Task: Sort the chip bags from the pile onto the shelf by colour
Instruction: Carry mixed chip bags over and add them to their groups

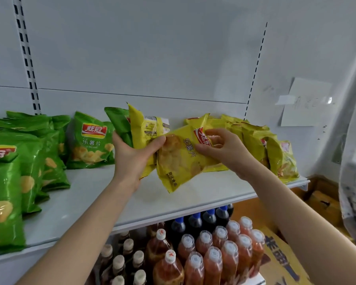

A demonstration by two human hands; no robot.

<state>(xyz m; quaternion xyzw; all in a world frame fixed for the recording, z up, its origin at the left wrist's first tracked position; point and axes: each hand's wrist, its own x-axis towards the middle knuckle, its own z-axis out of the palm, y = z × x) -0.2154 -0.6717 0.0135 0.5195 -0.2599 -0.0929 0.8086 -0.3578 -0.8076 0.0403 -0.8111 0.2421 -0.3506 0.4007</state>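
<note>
At the far left of the white shelf (115,202), green chip bags (19,161) lie overlapping in a row towards the camera. Just right of them an upright green bag (90,140) stands near the back wall. The left grip (132,155) is curled round two bags at once, raised above the middle of the shelf: a held green bag (119,124) behind, and a turned yellow bag (144,130) showing its printed back. The right grip (220,149) pinches a front-facing yellow bag (179,161) by its top edge, thumb and fingers at the red logo; the bag hangs tilted over the shelf. Its edge reaches the left thumb. Behind the right wrist, yellow chip bags (265,147) lean together at the shelf's right end. A paper note (304,101) sticks to the wall above them. Under the shelf stand brown-capped bottles (121,262), then dark blue-capped bottles (193,221) and orange white-capped bottles (214,258).
</note>
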